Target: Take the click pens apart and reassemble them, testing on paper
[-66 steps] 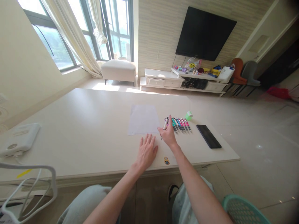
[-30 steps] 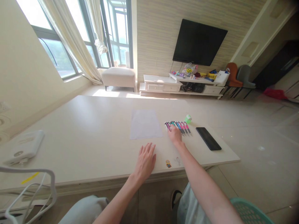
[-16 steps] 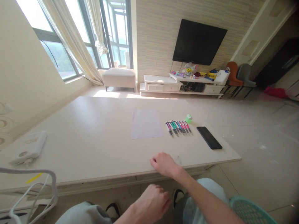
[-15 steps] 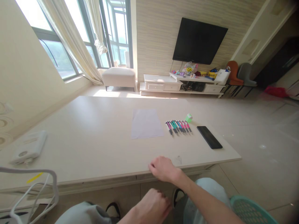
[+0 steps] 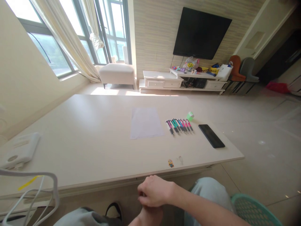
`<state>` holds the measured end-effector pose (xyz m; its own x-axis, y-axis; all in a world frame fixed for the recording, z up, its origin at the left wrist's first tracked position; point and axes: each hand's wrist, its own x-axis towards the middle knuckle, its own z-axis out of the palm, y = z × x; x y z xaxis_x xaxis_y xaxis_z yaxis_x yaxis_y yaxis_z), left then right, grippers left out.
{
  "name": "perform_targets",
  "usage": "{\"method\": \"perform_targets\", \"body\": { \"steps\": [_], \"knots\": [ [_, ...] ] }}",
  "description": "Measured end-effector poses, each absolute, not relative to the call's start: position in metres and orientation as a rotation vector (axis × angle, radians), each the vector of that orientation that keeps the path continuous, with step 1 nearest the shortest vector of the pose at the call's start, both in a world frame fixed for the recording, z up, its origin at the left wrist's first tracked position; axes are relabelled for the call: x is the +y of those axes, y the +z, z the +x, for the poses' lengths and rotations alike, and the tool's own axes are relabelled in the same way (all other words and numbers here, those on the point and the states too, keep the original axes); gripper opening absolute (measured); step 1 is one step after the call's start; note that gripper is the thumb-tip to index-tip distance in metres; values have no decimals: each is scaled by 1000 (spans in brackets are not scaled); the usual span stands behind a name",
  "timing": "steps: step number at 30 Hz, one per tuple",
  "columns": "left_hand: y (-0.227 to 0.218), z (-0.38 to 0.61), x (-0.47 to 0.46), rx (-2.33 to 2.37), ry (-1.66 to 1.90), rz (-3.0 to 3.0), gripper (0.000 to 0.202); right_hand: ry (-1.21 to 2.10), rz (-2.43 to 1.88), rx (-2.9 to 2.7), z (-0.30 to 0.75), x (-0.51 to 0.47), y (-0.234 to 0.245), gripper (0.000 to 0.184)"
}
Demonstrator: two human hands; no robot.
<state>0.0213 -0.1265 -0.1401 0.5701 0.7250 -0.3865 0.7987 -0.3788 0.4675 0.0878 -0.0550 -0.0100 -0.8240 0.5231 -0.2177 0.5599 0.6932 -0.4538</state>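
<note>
Both my hands are off the table, below its front edge and above my lap. My right hand (image 5: 154, 192) has its fingers curled and lies on top of my left hand (image 5: 148, 217), whose fingers are hidden under it. Neither hand shows anything in it. On the pale table (image 5: 94, 141) a row of several coloured pens (image 5: 180, 126) lies to the right of a white sheet of paper (image 5: 145, 122). A small green roll (image 5: 190, 115) sits just behind the pens. A black phone (image 5: 211, 140) lies further right.
A small cartoon sticker (image 5: 171, 163) is on the table near its front edge. A white device (image 5: 20, 150) sits at the table's left end, with a white wire rack (image 5: 30, 194) in front of it. A teal basket (image 5: 254, 213) stands on the floor at my right.
My right hand put the white pen down with the other pens. Both hands then drew back off the table, and they now rest together below its edge.
</note>
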Motion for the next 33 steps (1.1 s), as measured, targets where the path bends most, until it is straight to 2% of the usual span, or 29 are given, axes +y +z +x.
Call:
{"method": "perform_targets", "body": {
  "steps": [2, 4, 6, 9, 11, 13, 15, 18, 25, 28, 33],
  "knots": [
    [-129, 24, -123, 1250, -344, 2206, 37, -1076, 952, 2875, 92, -42, 0, 25],
    [-114, 25, -121, 1164, -424, 2252, 30, -1184, 1244, 2920, 105, -17, 11, 28],
    [-101, 24, -121, 1065, -497, 2306, 28, -989, 1708, 2924, 128, 20, 20, 33],
    [-93, 24, -121, 1017, -575, 2329, 28, -474, 2429, 2695, 179, 78, 19, 39],
    [-96, 24, -121, 1032, -574, 2314, 28, -184, 2878, 2321, 218, 108, 12, 55],
    [-104, 24, -119, 1057, -561, 2292, 27, -246, 3147, 1835, 251, 128, 2, 73],
    [-111, 24, -117, 1073, -545, 2281, 26, -470, 3140, 1630, 273, 142, -6, 84],
    [-114, 25, -113, 1080, -560, 2292, 27, -619, 3002, 1671, 281, 157, -12, 91],
    [-110, 28, -110, 1076, -539, 2301, 29, -633, 2650, 1793, 234, 179, -13, 114],
    [-113, 27, -110, 1085, -501, 2294, 28, -590, 2622, 1769, 217, 180, -9, 111],
    [-110, 26, -111, 1077, -492, 2294, 29, -499, 2752, 1756, 196, 180, -5, 84]
  ]
}}
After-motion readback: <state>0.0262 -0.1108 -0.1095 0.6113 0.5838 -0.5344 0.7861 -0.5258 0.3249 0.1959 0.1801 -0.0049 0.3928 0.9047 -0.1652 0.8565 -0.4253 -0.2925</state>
